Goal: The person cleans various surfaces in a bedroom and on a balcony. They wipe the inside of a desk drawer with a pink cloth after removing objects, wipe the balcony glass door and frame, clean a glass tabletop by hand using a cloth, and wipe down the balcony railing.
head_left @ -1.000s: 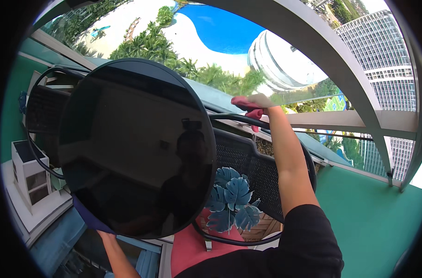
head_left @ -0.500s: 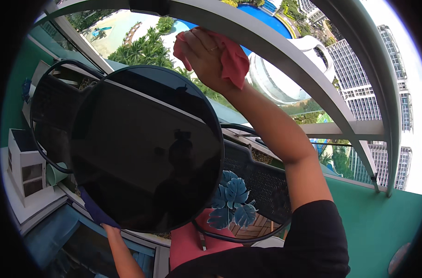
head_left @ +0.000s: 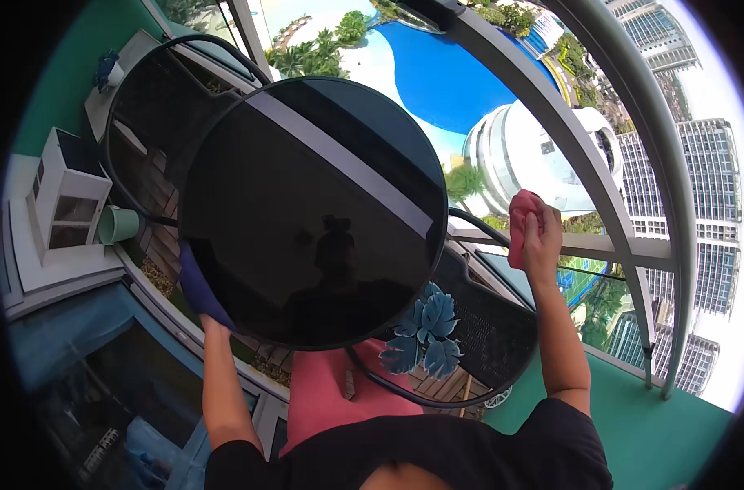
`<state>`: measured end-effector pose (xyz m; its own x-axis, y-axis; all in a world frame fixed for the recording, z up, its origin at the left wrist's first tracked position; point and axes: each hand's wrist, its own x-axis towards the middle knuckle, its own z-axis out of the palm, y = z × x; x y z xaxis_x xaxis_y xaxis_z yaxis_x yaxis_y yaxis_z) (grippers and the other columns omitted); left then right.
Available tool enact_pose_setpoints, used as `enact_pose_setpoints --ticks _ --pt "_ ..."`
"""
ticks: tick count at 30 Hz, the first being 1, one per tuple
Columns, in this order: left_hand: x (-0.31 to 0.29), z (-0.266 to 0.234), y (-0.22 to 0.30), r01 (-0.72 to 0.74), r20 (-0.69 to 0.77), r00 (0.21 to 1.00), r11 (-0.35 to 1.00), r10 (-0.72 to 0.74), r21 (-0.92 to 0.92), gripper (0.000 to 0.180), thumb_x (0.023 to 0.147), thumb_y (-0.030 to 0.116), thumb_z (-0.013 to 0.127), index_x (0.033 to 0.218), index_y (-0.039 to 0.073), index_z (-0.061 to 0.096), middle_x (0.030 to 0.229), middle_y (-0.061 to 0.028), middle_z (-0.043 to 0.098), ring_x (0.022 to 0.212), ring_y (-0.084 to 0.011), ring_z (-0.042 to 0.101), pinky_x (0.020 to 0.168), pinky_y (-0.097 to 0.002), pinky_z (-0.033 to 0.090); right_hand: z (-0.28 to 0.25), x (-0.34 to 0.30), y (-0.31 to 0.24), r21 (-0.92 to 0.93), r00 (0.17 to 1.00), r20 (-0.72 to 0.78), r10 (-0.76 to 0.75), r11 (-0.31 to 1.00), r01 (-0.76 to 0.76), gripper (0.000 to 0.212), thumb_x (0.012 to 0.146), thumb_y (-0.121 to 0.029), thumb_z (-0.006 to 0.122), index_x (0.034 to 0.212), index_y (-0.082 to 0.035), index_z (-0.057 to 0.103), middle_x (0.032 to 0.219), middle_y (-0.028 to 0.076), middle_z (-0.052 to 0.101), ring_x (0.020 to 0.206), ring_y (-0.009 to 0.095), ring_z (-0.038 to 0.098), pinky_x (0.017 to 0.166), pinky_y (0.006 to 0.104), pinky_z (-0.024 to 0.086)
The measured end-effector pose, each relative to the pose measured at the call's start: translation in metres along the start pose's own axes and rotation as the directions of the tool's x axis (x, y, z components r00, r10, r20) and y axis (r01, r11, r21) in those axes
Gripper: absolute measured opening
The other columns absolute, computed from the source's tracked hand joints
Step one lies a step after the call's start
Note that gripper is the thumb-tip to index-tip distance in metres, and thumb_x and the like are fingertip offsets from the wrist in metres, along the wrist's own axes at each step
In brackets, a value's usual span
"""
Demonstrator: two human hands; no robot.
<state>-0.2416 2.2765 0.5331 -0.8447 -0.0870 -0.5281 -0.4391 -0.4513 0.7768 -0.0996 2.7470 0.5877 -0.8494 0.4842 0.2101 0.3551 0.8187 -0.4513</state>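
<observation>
We find the round, glossy black tabletop (head_left: 310, 224) central in view. Blue leaves (head_left: 439, 312) show beside its lower-right rim. A purple cloth (head_left: 198, 287) shows at its lower-left rim; the left hand (head_left: 213, 322) meets it, largely hidden, so we cannot tell its grip. The right hand (head_left: 543, 239), apart from the tabletop, grasps a pink cloth (head_left: 518, 231).

A round, glossy black worktop (head_left: 282, 188) fills the middle, showing a dark reflection (head_left: 335, 257); a purple cloth (head_left: 199, 286) lines its near left edge.
</observation>
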Motion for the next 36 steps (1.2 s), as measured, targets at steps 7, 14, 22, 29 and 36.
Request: enact_pose_setpoints --ticks 7,14,22,29,36 --pt "0.032 -0.035 0.018 0.008 0.105 0.994 1.000 -0.009 0.017 0.045 0.100 0.035 0.036 0.135 0.008 0.042 0.129 -0.0028 0.050 0.115 -0.0148 0.048 0.098 -0.0296 0.038 0.150 -0.084 -0.136 0.009 0.905 0.425 0.001 1.000 -0.006 0.086 0.079 -0.052 0.062 0.146 -0.013 0.026 0.150 0.028 0.010 0.138 0.048 0.010 0.107 0.0636 0.006" --pt "0.147 -0.072 0.048 0.262 0.246 0.938 0.964 -0.243 -0.047 0.047 0.099 0.035 0.036 0.137 0.007 0.040 0.132 -0.0043 0.048 0.118 -0.0163 0.048 0.100 -0.0295 0.037 0.271 0.086 -0.123 -0.310 0.961 -0.092 0.259 0.910 -0.275 0.061 0.094 -0.046 0.038 0.142 -0.008 0.033 0.151 0.015 0.024 0.138 0.038 0.021 0.107 0.0632 0.010" --pt "0.171 -0.078 0.043 0.093 0.224 0.971 0.995 -0.086 -0.019 0.046 0.099 0.031 0.037 0.137 0.004 0.038 0.135 -0.0075 0.046 0.122 -0.0193 0.045 0.103 -0.0303 0.035 0.394 -0.021 -0.419 0.142 0.671 0.415 -0.615 0.772 0.620 0.055 0.089 -0.037 0.046 0.137 -0.009 0.042 0.143 0.011 0.039 0.136 0.029 0.032 0.112 0.0535 0.012" --pt "0.215 -0.083 0.047 -0.474 0.342 0.880 0.633 0.329 0.612 0.034 0.096 0.016 0.046 0.116 -0.009 0.056 0.115 -0.0141 0.060 0.105 -0.0226 0.056 0.095 -0.0350 0.042 0.389 0.140 -0.329 -0.187 0.965 0.048 -0.258 0.947 0.262 0.054 0.093 -0.040 0.042 0.137 -0.009 0.041 0.144 0.010 0.039 0.134 0.028 0.035 0.109 0.0552 0.017" --pt "0.207 -0.063 0.055 -0.475 0.226 0.880 0.755 0.418 0.452 0.035 0.096 0.018 0.047 0.114 -0.009 0.056 0.114 -0.0131 0.061 0.102 -0.0227 0.057 0.092 -0.0350 0.044 0.243 -0.003 -0.081 -0.321 0.712 -0.257 0.653 0.638 -0.700 0.062 0.094 -0.049 0.034 0.142 -0.009 0.032 0.146 0.013 0.033 0.135 0.030 0.030 0.106 0.0605 0.016"
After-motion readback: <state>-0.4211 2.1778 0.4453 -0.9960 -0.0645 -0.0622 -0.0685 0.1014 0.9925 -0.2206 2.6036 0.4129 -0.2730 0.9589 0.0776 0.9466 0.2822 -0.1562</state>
